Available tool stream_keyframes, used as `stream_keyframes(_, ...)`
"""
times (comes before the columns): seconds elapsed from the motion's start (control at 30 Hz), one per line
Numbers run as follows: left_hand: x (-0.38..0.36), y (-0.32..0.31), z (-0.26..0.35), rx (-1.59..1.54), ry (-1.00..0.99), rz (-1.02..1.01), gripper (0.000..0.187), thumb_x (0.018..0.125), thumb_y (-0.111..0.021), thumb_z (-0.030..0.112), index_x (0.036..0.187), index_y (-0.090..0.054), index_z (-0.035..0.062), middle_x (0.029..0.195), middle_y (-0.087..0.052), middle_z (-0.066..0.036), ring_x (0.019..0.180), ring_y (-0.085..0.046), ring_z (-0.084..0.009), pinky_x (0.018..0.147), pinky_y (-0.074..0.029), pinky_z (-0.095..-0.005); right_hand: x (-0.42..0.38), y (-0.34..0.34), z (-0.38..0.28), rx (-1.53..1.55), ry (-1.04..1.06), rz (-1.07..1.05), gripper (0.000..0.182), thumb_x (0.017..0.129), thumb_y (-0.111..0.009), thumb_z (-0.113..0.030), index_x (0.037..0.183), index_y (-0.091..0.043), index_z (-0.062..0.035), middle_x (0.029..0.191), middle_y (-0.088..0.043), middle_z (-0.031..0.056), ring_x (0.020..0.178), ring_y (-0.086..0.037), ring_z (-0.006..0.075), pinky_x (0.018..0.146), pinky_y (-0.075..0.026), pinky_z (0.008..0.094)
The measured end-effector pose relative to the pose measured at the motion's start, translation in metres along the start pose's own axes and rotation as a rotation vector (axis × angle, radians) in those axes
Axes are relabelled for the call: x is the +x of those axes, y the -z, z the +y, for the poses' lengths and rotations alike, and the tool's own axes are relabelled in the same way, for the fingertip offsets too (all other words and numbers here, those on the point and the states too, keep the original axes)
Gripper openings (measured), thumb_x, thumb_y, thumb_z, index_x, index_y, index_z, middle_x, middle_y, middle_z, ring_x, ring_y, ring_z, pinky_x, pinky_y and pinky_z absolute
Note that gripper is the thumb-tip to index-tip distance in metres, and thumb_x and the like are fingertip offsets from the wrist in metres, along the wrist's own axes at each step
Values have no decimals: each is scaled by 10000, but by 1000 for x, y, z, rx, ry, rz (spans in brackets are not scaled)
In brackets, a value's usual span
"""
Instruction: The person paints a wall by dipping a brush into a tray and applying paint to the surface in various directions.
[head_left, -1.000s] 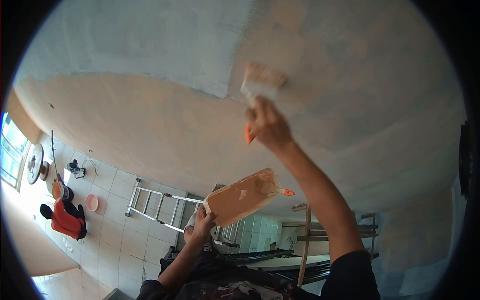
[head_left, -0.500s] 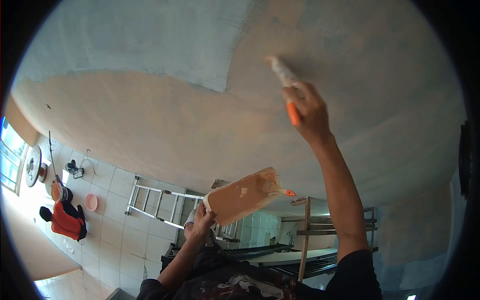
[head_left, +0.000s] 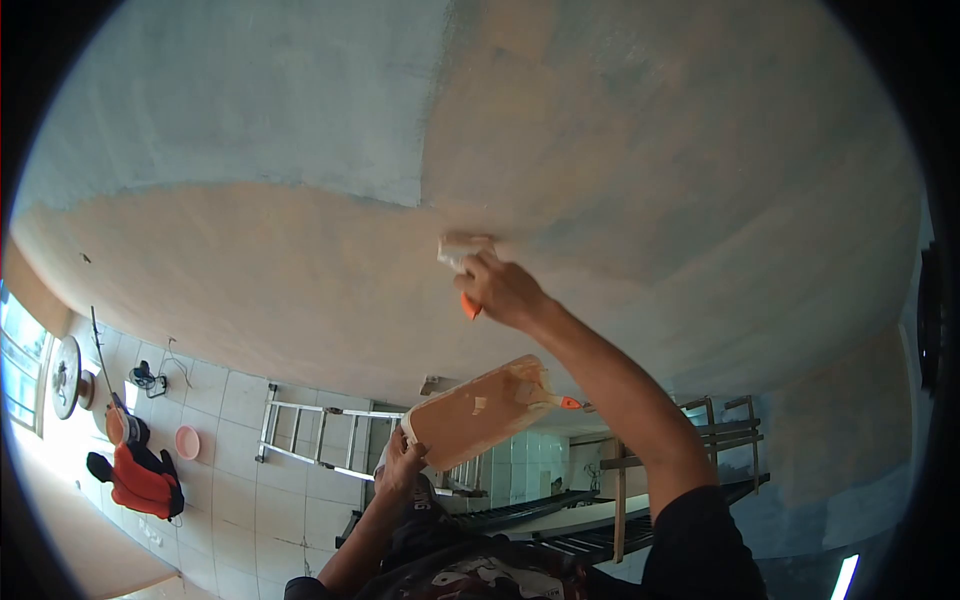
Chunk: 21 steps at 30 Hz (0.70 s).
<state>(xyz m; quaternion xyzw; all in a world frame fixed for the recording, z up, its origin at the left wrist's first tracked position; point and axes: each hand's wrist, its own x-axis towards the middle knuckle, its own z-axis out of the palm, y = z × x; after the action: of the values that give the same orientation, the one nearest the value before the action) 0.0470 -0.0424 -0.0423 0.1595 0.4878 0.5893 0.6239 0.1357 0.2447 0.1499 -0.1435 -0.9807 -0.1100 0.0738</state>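
Note:
My right hand (head_left: 507, 290) is closed round a wide paintbrush (head_left: 470, 305) with an orange handle. The brush's bristle end is against the wall (head_left: 330, 290), just below the corner of a pale blue-grey patch (head_left: 270, 100). Lower down, my left hand (head_left: 400, 463) grips the near end of a long, paint-smeared container (head_left: 465, 418), peach-brown on the side facing me. A second brush (head_left: 560, 400), its handle tipped orange, sticks out at the container's far end. How deep the paint is inside cannot be seen.
Below stand an aluminium ladder (head_left: 318, 430) and wooden scaffold-like supports (head_left: 620, 500). On the tiled floor (head_left: 225, 510) are a pink basin (head_left: 188, 442), a large spool (head_left: 68, 378) and a person in a red top (head_left: 145, 485) bending by a bucket (head_left: 125, 428).
My right hand has brought the brush down and left across the wall, from the upper right to below the blue-grey corner. My left hand still holds the container, slightly lower in view.

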Motion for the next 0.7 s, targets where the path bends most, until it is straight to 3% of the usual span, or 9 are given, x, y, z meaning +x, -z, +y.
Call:
stream_keyframes(0.07,1,0,1,-9,0,-23,857,714,-684,408,1395,-354,7,1276,-477,-153,1184,-500,-277,950,-453,-436,17,49,17,-196,-1,117,92,857,-597,-115,919,-660,-90,1095,-622,123,1019,-640,260,751,-595,364)
stream_keyframes(0.1,0,1,2,-19,8,-38,833,711,-680,373,1393,-355,23,1297,-455,-157,1212,-480,-289,980,-430,-473,25,73,35,-95,-28,288,140,867,-584,-113,973,-676,-107,1137,-622,120,1014,-648,252,766,-593,346)
stream_keyframes(0.13,-1,2,3,-18,1,-45,833,711,-680,373,1393,-355,23,1297,-455,-157,1212,-480,-289,980,-430,-473,33,127,32,-117,24,399,145,841,-604,-65,958,-681,-104,1080,-661,72,944,-669,257,809,-582,368)
stream_keyframes(0.23,-5,-4,9,-30,-9,-55,835,714,-677,381,1391,-355,13,1290,-459,-155,1215,-478,-288,981,-430,-473,53,238,23,-399,43,630,168,819,-646,-58,970,-687,-120,1029,-654,78,901,-668,261,775,-578,362)
stream_keyframes(0.3,-13,-11,19,-73,-43,-65,867,724,-699,410,1376,-348,-40,1244,-501,-147,1143,-527,-245,910,-485,-389,64,274,15,-489,59,727,192,803,-663,-51,978,-690,-126,1014,-647,81,890,-665,256,762,-577,356)
stream_keyframes(0.4,-9,-5,11,-76,-77,-111,846,733,-697,394,1369,-354,-46,1236,-505,-146,1128,-537,-235,902,-492,-379,84,281,6,-760,67,856,212,775,-703,-64,983,-693,-108,1005,-641,77,893,-665,243,756,-579,342)
stream_keyframes(0.47,-17,-12,19,-79,-73,-108,832,740,-695,389,1365,-361,-46,1224,-513,-143,1125,-539,-230,900,-493,-377,86,233,12,-713,17,664,168,755,-688,-41,919,-679,-76,1019,-652,130,908,-666,251,761,-592,353)
stream_keyframes(0.53,-13,-9,13,-77,-61,-80,792,756,-693,368,1359,-382,-41,1198,-533,-129,1116,-546,-225,893,-493,-370,80,167,10,-744,154,580,148,758,-675,-85,899,-671,-39,967,-635,155,889,-653,262,774,-585,342)
stream_keyframes(0.7,-18,-8,15,-66,-83,-102,777,759,-691,359,1378,-384,1,1246,-520,-117,1120,-546,-228,897,-487,-386,35,40,-33,-189,184,-29,45,783,-634,-71,765,-597,-53,949,-605,131,987,-642,263,675,-592,317)
